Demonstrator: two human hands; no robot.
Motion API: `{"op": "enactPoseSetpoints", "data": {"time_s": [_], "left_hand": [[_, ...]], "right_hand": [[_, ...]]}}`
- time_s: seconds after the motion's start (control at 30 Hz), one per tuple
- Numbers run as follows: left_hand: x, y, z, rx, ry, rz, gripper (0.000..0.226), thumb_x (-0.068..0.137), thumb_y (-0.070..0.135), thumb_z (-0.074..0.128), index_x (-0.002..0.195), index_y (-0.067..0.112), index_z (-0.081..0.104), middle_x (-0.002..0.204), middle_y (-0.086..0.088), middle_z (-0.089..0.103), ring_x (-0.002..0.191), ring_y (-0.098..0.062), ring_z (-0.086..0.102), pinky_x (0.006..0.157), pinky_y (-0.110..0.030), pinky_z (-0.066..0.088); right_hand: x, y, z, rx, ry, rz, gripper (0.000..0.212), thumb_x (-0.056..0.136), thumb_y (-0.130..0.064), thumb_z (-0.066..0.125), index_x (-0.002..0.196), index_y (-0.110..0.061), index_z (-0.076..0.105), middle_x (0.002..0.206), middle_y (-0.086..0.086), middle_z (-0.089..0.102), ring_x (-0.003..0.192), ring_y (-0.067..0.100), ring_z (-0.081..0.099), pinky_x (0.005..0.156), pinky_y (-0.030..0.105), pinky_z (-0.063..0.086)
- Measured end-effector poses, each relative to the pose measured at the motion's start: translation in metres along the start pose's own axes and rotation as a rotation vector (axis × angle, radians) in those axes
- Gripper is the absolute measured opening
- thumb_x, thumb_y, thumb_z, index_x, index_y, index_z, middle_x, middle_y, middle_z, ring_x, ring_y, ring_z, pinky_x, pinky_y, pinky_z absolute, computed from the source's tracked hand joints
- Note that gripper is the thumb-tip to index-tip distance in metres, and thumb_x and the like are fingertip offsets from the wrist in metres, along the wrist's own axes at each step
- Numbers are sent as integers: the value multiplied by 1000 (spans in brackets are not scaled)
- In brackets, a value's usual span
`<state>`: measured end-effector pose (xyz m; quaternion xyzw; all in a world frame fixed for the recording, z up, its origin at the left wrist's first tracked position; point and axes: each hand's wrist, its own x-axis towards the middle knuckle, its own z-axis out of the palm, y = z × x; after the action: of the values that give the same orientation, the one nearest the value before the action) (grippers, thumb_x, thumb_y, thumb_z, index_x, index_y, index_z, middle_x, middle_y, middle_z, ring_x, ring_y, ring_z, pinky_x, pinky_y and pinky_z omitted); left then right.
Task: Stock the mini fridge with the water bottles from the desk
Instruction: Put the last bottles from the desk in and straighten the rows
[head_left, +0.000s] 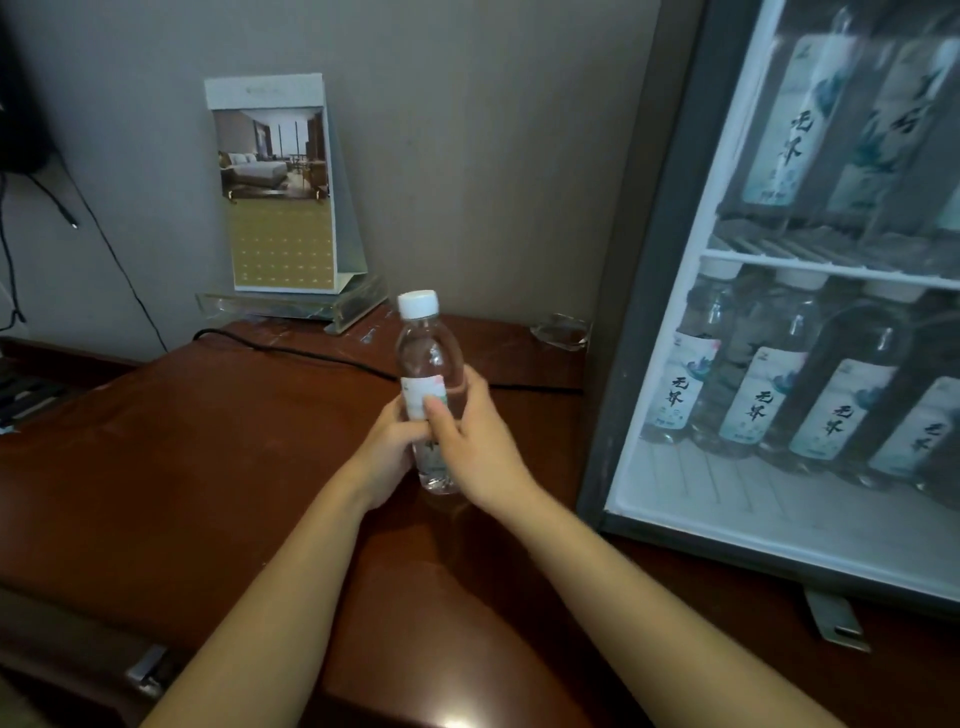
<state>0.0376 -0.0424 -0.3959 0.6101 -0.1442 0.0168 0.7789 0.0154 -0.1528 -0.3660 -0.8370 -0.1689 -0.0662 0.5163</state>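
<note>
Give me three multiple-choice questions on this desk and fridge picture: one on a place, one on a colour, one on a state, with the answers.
1. Where is the glass-fronted grey mini fridge relative to the clear plastic water bottle?
A. to its right
B. to its left
C. under it

2. What colour is the bottle's screw cap?
A. red
B. white
C. blue

3. How is the bottle held?
A. lying untouched
B. by one hand only
C. by both hands

Answers: 1 A, the fridge fills the picture's right side. 2 B, the cap is plainly white. 3 C, the left hand and right hand both wrap its body.
</note>
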Motion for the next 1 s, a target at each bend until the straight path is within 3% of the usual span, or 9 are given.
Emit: {"op": "enactPoseSetpoints", "data": {"time_s": [0.1,0.2,0.3,0.43,0.57,0.7,0.8,0.87,1.0], "left_hand": [[-4,3,1,147,-28,-29,45,58,-2,55,102,7,61,76,0,71,71,-13,68,59,-20,51],[-12,6,14,352,-30,-4,26,79,1,63,102,14,65,85,2,72,81,-11,67,64,-19,50],[-26,7,31,459,7,30,27,82,0,63,96,23,66,87,5,72,85,-6,67,72,-22,51],[-49,14,41,483,-65,-14,48,73,-1,74,115,15,56,101,-1,69,95,-12,66,76,-24,52],[-85,23,48,472,-264,-144,80,72,1,77,136,25,35,124,3,60,115,-11,58,88,-25,51],[-116,31,64,492,-347,-170,76,77,4,73,138,22,32,130,3,57,120,-9,54,94,-24,47],[-130,31,77,540,-376,-155,78,74,17,78,138,24,34,130,3,57,121,-13,54,102,-36,45],[-137,31,88,566,-374,-142,76,73,18,78,135,27,35,128,3,59,119,-11,55,102,-37,45],[-141,26,117,615,-365,-123,81,69,29,80,131,35,30,132,4,53,122,-9,52,103,-38,44]], "right_hand": [[-11,6,-3,10,-12,20,61,90,-34,55,140,-13,29,136,7,47,121,21,51,102,39,42],[-17,6,-13,21,14,63,63,82,-36,66,132,-14,35,126,3,53,114,18,54,94,31,46],[-26,3,-21,-16,76,90,59,77,-39,71,122,-16,41,116,2,60,105,17,60,83,26,48],[-49,-2,-32,-90,96,84,56,73,-40,71,119,-19,46,109,1,65,99,18,63,84,34,53],[-86,-5,-50,-77,52,44,53,73,-36,73,118,-21,50,105,-4,66,96,12,63,81,26,53],[-126,0,-73,25,-91,11,51,75,-29,75,120,-26,50,105,-12,65,96,-1,61,80,12,49],[-152,13,-86,11,-152,14,61,74,-28,76,128,-28,48,115,-13,63,104,-3,59,90,20,51],[-168,22,-94,23,-162,45,61,74,-31,76,129,-28,48,119,-13,62,108,-1,59,95,27,50],[-188,28,-119,73,-127,78,53,77,-24,75,124,-26,51,115,-10,64,105,1,61,91,22,51]]}}
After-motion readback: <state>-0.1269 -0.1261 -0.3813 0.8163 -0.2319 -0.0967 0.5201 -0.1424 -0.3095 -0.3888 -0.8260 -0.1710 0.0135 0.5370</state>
